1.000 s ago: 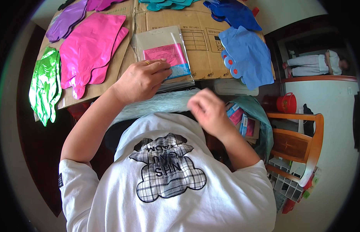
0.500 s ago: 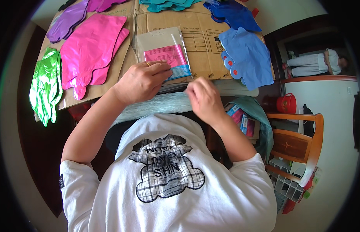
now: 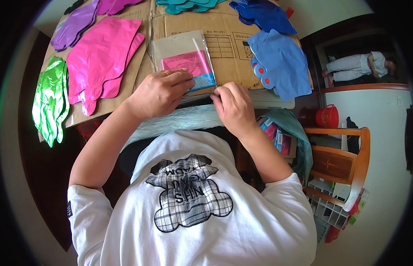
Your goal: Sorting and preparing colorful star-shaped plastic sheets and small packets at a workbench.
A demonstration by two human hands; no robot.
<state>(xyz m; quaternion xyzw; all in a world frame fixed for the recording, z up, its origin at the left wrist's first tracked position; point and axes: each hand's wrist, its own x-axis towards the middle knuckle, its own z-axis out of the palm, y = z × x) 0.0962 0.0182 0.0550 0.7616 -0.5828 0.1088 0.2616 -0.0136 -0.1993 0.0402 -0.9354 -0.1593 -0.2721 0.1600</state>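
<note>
A clear flat packet point(image 3: 182, 55) with a pink sheet and a white straw inside lies on flattened cardboard point(image 3: 224, 37). My left hand point(image 3: 160, 93) presses down on the packet's near end, a ring on one finger. My right hand point(image 3: 233, 108) pinches the packet's near right corner at the cardboard's edge. Both forearms come up from my white shirt below.
Flat foil balloons lie around: pink point(image 3: 100, 57), purple point(image 3: 75, 24), green point(image 3: 49, 99) at left, blue point(image 3: 279, 62) at right, teal point(image 3: 186, 5) at the top. A bag of small packets point(image 3: 279, 137), a wooden chair point(image 3: 342, 164) and a red bucket point(image 3: 326, 116) are at right.
My right hand has moved up and left from my lap to the packet's near right corner. My left hand has stayed on the packet.
</note>
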